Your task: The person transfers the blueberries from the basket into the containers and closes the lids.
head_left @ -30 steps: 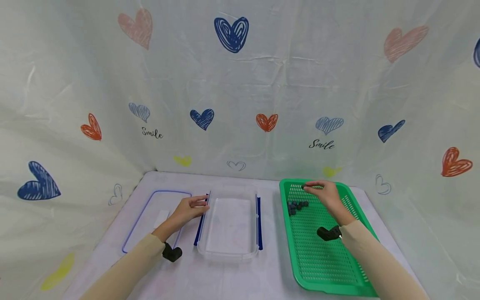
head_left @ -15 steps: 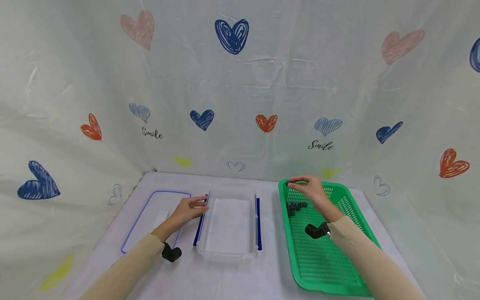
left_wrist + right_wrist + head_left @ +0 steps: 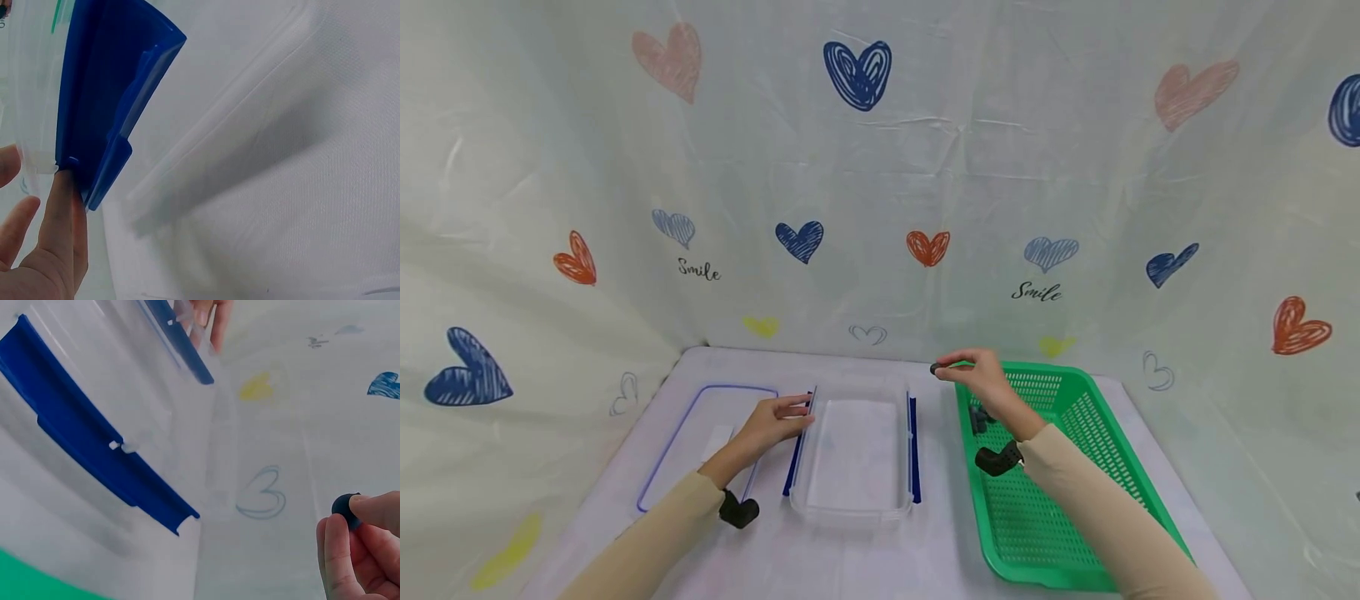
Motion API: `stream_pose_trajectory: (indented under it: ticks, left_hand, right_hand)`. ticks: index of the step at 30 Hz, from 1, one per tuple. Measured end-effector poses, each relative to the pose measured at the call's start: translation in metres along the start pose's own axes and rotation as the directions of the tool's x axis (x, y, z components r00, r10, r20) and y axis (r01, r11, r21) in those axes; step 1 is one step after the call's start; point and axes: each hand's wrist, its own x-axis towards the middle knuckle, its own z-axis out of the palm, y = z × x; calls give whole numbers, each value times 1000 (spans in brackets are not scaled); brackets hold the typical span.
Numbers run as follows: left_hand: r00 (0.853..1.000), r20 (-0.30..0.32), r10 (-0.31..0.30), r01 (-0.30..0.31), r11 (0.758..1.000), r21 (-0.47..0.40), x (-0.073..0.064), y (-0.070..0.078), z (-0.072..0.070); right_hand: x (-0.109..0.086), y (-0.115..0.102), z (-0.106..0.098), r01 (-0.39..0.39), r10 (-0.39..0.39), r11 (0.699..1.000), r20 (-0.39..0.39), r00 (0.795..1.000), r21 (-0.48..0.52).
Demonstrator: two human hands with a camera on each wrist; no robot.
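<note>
A blueberry (image 3: 345, 509) is pinched between the thumb and fingertips of my right hand (image 3: 983, 382). In the head view that hand is above the far left rim of a green basket (image 3: 981, 508), with the blueberry (image 3: 934, 368) just outside it. Several more blueberries (image 3: 977, 419) lie in the basket's far left corner, partly hidden by the hand. My left hand (image 3: 775, 423) holds the left side of a clear plastic container (image 3: 850, 515). Its fingers touch the end of a blue side latch (image 3: 103, 81), which hangs unfastened. Inside the container no fruit shows.
A clear lid (image 3: 700, 442) with a blue seal lies on the table left of the container. Another blue latch (image 3: 94, 437) hangs unfastened on the container's right side. A curtain (image 3: 880, 183) printed with hearts stands behind the table (image 3: 925, 542).
My right hand has moved left with the blueberry, from over the basket to past its left rim. The left hand stays at the container's side.
</note>
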Motion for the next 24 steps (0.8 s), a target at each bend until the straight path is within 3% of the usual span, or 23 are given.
stream_pose_trajectory:
  ticks: [15,24]
  left_hand:
    - [1000,10,10,-10,1000,2,-2,0,1]
    - [1000,1,4,-4,1000,21,-1,0,1]
  right_hand:
    - [3,2,41,31,-32,999,74,997,7]
    - [5,5,62,11,-11,1000,81,997,0]
